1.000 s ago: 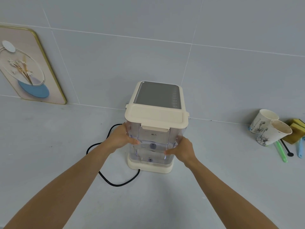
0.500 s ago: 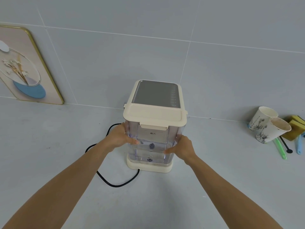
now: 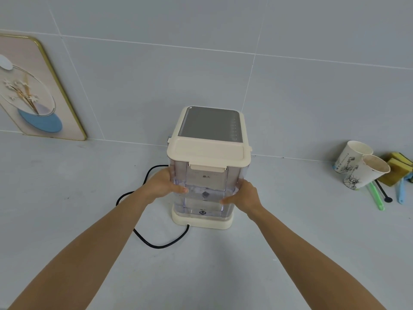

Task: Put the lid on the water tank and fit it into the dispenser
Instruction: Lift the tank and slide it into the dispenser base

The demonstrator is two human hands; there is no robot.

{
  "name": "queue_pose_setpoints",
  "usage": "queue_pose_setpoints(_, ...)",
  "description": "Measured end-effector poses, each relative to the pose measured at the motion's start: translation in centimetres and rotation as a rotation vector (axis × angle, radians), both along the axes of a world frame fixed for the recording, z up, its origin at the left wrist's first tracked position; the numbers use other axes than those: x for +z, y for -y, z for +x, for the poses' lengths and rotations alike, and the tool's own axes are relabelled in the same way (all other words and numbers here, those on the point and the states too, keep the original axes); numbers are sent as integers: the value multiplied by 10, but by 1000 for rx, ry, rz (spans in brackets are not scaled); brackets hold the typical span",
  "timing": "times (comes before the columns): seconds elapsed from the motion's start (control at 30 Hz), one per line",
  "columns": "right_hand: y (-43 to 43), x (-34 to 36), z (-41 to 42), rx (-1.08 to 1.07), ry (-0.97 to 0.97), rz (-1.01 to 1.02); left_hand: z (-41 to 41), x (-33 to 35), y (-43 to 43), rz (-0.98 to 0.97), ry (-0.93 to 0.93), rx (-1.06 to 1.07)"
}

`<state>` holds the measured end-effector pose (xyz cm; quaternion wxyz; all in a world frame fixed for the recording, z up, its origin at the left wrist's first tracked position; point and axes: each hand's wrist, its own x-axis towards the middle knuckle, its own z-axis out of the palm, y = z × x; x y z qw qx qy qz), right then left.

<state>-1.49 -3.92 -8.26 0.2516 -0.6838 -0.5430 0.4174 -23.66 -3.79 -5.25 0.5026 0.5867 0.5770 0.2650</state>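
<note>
A clear plastic water tank (image 3: 206, 193) stands upright on the cream base of the dispenser (image 3: 212, 123), against its near face. A cream lid (image 3: 209, 153) covers the tank's top, its latch tab hanging over the front. My left hand (image 3: 162, 186) grips the tank's left side, thumb on the front wall. My right hand (image 3: 244, 195) grips the right side in the same way. The tank's bottom rests on the dispenser's foot plate (image 3: 202, 221).
A black power cord (image 3: 156, 242) loops on the counter left of and in front of the dispenser. Two paper cups (image 3: 362, 170), yellow sponges (image 3: 397, 170) and some plastic utensils (image 3: 377, 198) lie at the right by the wall. A framed picture (image 3: 33, 90) leans at the left.
The tank has sunk a little lower onto the dispenser's base, with both hands still gripping its sides. The view has shifted slightly.
</note>
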Motion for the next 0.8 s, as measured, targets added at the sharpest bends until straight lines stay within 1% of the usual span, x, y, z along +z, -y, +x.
queue_pose_setpoints(0.3,3,2,5,54,-19,-27,1,-1,8,-12,-30,-6)
queue_pose_setpoints(0.53,3,10,8,91,-88,-27,-1,-3,9,-26,-40,79)
queue_pose_setpoints(0.63,2,17,11,91,-124,1,-4,8,11,-21,-34,92)
queue_pose_setpoints(0.67,3,21,13,94,-135,11,-5,13,11,-21,-23,98)
queue_pose_setpoints(0.73,3,30,16,122,-185,30,-6,26,12,-19,57,101)
queue_pose_setpoints(0.8,5,44,22,214,-282,16,-8,38,10,-14,156,91)
